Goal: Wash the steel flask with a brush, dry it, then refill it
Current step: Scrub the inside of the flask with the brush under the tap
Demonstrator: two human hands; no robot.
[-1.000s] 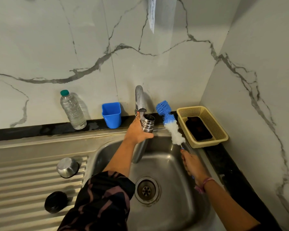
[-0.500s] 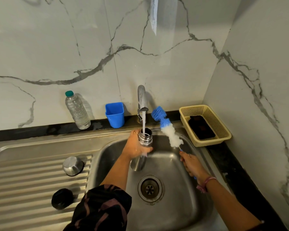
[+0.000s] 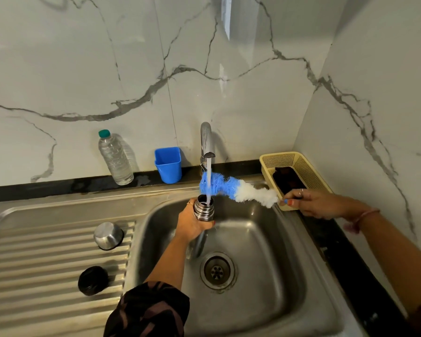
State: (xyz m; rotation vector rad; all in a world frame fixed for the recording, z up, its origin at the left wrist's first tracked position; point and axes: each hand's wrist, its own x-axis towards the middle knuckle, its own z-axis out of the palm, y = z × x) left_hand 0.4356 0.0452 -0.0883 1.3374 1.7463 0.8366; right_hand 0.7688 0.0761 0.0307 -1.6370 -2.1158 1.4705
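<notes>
Head view: brush swung level under the running tap.
Left hand (image 3: 191, 223) grips the steel flask (image 3: 204, 210) upright over the sink (image 3: 265, 276), water now entering its mouth; right hand (image 3: 309, 201) pinches the brush (image 3: 238, 189), lowered from upright. Judged: wetting precedes scrubbing.

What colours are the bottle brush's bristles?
Blue toward the tip, white nearer the handle, on the bottle brush; head view.

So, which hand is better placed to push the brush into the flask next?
The right hand, probably. It already pinches the brush by its handle, bristles beside the flask mouth. The left hand grips the flask under the tap.
</notes>
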